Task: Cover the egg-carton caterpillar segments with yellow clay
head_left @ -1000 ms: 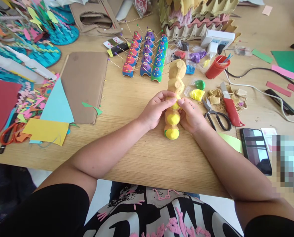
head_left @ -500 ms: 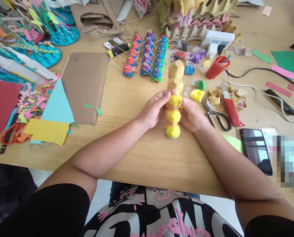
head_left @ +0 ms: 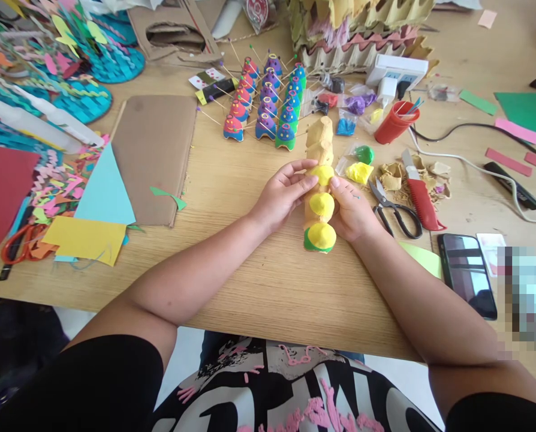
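Note:
Between my hands is an egg-carton strip (head_left: 319,150), its bumps in a row running away from me. Yellow clay (head_left: 321,206) covers the three nearer bumps, and green clay (head_left: 312,241) edges the nearest one. Its far bumps are bare tan carton. My left hand (head_left: 283,195) grips the strip's left side, with thumb and fingertips at the third yellow bump. On the right side, my right hand (head_left: 351,210) holds it with the thumb on that same bump; its other fingers are partly hidden. Right of the strip lie lumps of yellow clay (head_left: 360,173) and green clay (head_left: 365,155).
Scissors (head_left: 396,210) and a red-handled knife (head_left: 418,192) lie right of my right hand, near a phone (head_left: 468,273). Painted carton caterpillars (head_left: 268,99) stand beyond. A red cup (head_left: 396,123) and power strip (head_left: 398,71) are behind right. Brown cardboard (head_left: 153,156) lies left.
The strip has tilted, so its near end sits slightly further right and more of the green edge shows. My fingers have shifted slightly around the third yellow bump.

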A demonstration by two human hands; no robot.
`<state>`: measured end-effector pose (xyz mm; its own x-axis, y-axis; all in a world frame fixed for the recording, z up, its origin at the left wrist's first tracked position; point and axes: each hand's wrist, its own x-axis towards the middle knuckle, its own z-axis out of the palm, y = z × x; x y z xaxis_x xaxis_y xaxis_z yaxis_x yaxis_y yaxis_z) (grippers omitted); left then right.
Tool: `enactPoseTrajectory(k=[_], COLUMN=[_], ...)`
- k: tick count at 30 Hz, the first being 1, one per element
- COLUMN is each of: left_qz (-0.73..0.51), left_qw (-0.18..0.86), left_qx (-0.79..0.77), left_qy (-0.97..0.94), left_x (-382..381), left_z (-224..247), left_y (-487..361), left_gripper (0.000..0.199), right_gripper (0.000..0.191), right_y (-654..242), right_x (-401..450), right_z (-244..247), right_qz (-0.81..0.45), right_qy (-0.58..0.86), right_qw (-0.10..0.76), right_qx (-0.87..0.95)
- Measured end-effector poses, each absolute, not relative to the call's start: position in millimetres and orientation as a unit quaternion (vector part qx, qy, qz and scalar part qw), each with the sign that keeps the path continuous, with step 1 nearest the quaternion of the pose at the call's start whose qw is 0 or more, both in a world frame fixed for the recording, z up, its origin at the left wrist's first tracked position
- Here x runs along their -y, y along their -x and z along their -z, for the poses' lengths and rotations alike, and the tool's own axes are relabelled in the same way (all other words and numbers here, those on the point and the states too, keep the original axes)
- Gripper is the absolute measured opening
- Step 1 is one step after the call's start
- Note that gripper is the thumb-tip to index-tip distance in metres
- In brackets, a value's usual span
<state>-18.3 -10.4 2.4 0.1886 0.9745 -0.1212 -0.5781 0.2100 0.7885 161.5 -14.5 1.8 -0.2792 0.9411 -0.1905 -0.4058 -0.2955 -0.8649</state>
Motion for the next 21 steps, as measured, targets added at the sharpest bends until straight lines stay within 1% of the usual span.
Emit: enactPoseTrajectory(k=[3,7,13,16,21], left_qz=[-0.545,-0.552,-0.554,-0.550,-0.552], left_qw=[0.703,0.700,0.675,0.665,0.664], left_qx=[-0.340,-0.334,-0.341,-0.340,-0.328], left_qy=[-0.304,-0.306,-0.348,-0.373,-0.383], left_x=[10.9,12.3,10.9,9.9,10.9], left_z=[-5.0,-8.0,-2.5,0.4,0.0], left_y=[18.7,17.6,18.1,19.3,18.8], left_gripper=[0.046,0.045,0.050,0.057,0.077], right_gripper=[0.060,0.069,0.068,0.069,0.069], right_y=[-160.3,-159.3,-157.9,-157.5,-158.3], right_x=[16.1,16.9,17.4,17.8,17.7], right_z=[-4.0,-6.0,-4.1,-3.3,-2.8], right_qz=[-0.705,-0.708,-0.700,-0.694,-0.692], right_qy=[0.381,0.383,0.375,0.378,0.376], right_qw=[0.474,0.477,0.487,0.488,0.491], right_qx=[0.365,0.354,0.365,0.371,0.373])
